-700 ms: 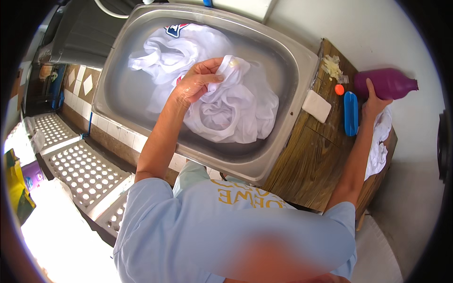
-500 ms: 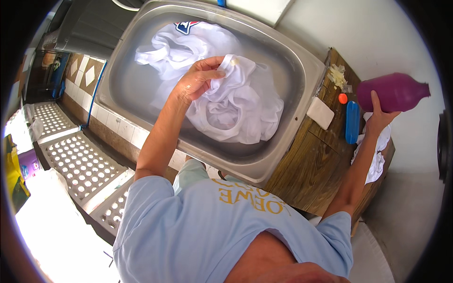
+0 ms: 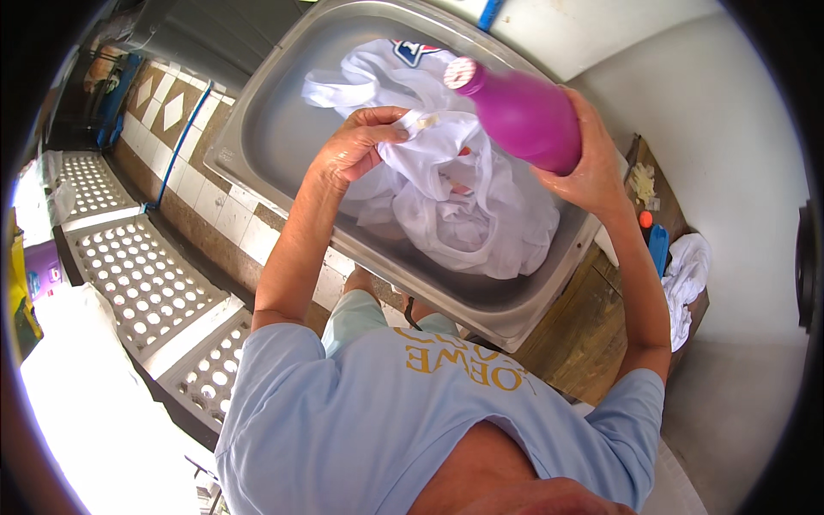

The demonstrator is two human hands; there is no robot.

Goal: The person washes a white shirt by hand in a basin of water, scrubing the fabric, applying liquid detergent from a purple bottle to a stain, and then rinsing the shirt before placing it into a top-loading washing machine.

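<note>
My left hand [image 3: 356, 148] pinches a bunched fold of a wet white garment [image 3: 463, 206] and lifts it a little inside a grey metal sink [image 3: 283, 120]. My right hand [image 3: 588, 167] grips a purple plastic bottle [image 3: 524, 112] and holds it tilted over the cloth, its open neck pointing toward the fold in my left hand. A small pale blob sits on the cloth close to my left fingers. The rest of the garment lies crumpled in the sink basin.
A wooden shelf [image 3: 601, 326] stands right of the sink with a blue brush [image 3: 658, 249], an orange cap [image 3: 645, 220] and a white cloth [image 3: 687, 279] on it. White perforated grates [image 3: 137, 275] and tiled wall [image 3: 215, 206] lie to the left.
My right hand lifted the purple bottle from the shelf and brought it left over the sink, tilted toward the cloth. My left hand kept its hold on the garment.
</note>
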